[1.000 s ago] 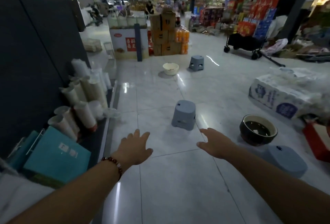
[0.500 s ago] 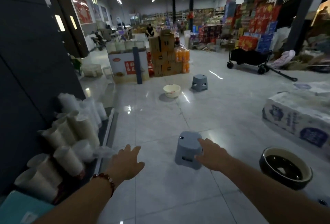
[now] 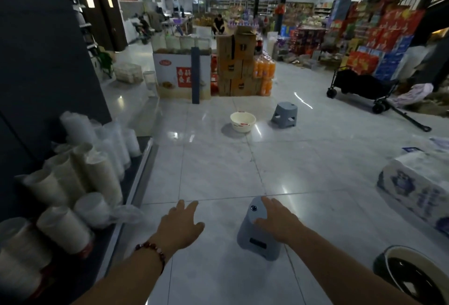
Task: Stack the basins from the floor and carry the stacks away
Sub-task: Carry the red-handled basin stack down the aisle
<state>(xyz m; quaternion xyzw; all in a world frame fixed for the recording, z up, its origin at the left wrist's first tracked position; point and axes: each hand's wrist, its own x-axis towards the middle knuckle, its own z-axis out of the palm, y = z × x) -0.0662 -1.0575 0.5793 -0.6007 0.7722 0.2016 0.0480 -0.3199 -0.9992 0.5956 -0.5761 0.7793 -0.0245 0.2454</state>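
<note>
- The dark basin (image 3: pixel 413 278) is cut off at the lower right corner; its contents are unclear.
- The cream basin (image 3: pixel 242 122) sits empty on the tiled floor (image 3: pixel 213 166), well ahead.
- The right hand (image 3: pixel 277 218) lies spread over a grey stool (image 3: pixel 257 234); whether it touches is unclear.
- The left hand (image 3: pixel 179 225) hovers with fingers loose, grasping nothing.

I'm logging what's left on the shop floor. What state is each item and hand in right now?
Cream plastic basin: upright, empty, alone on the floor.
Dark round basin: upright on the floor, partly out of frame.
Near grey plastic stool: standing.
Far grey plastic stool: standing.
Left hand: open, empty.
Right hand: open, over the near stool; contact unclear.
</note>
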